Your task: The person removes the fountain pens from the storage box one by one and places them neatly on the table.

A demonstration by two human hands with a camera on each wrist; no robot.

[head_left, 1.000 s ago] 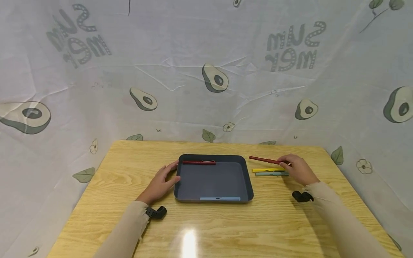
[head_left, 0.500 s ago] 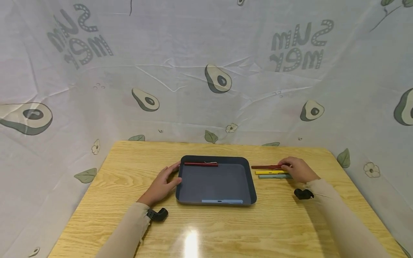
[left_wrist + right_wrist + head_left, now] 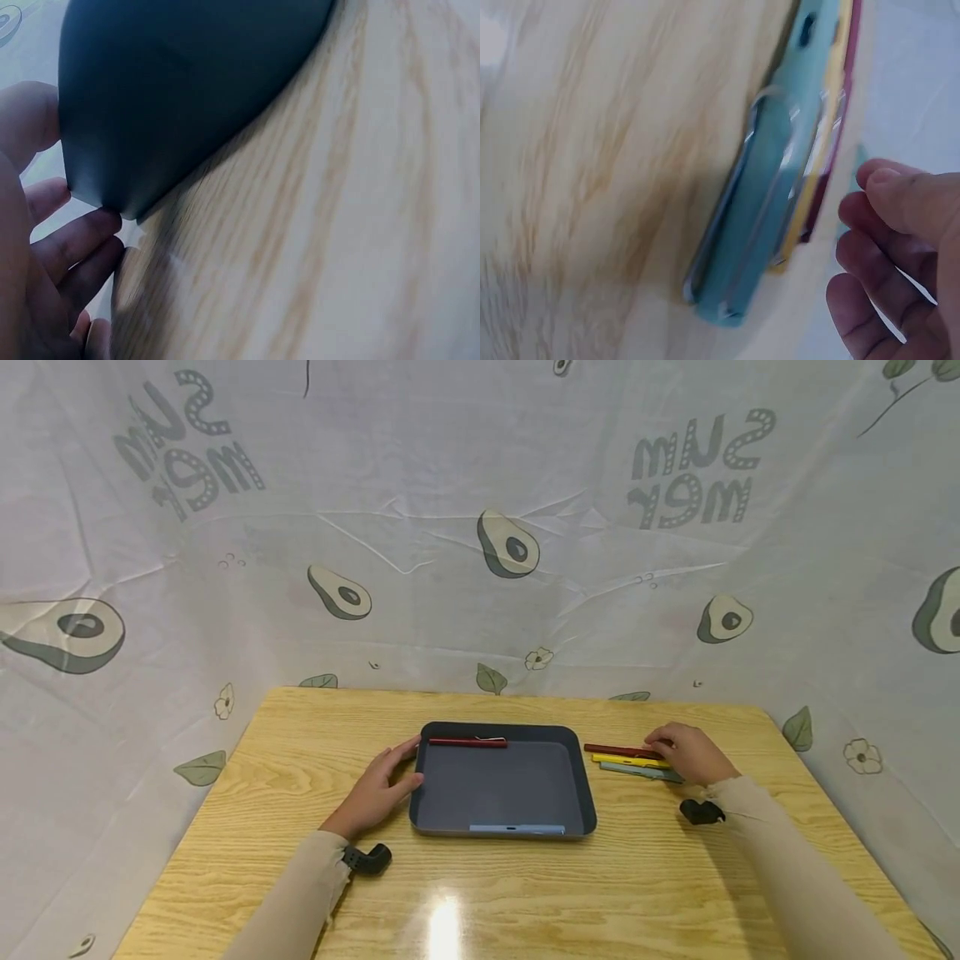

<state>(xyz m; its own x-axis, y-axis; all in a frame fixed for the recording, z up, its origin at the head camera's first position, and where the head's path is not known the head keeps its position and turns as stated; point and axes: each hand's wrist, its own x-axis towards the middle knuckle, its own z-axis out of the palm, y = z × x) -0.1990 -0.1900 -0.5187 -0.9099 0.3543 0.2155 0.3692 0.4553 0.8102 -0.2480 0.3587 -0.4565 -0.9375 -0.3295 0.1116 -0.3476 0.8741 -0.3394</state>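
A dark grey tray (image 3: pixel 495 785) lies mid-table, holding a red pen (image 3: pixel 467 742) at its back and a light blue pen (image 3: pixel 517 830) along its front. My left hand (image 3: pixel 377 789) touches the tray's left side with fingers and thumb spread; the left wrist view shows its fingertips at the dark tray wall (image 3: pixel 172 90). Right of the tray, a dark red pen (image 3: pixel 615 750), a yellow pen (image 3: pixel 628 762) and a teal pen (image 3: pixel 757 217) lie side by side. My right hand (image 3: pixel 693 753) is just beyond their clip ends, fingers loosely curled, holding nothing.
The wooden table (image 3: pixel 600 893) ends at a white curtain (image 3: pixel 420 543) printed with avocados, which hangs behind and at both sides. Each wrist wears a black camera strap, such as the left strap (image 3: pixel 365 858).
The dark red pen, earlier raised in my right hand, came down behind the yellow pen and was let go. The yellow and teal pens now slant slightly. My left hand stays at the tray.
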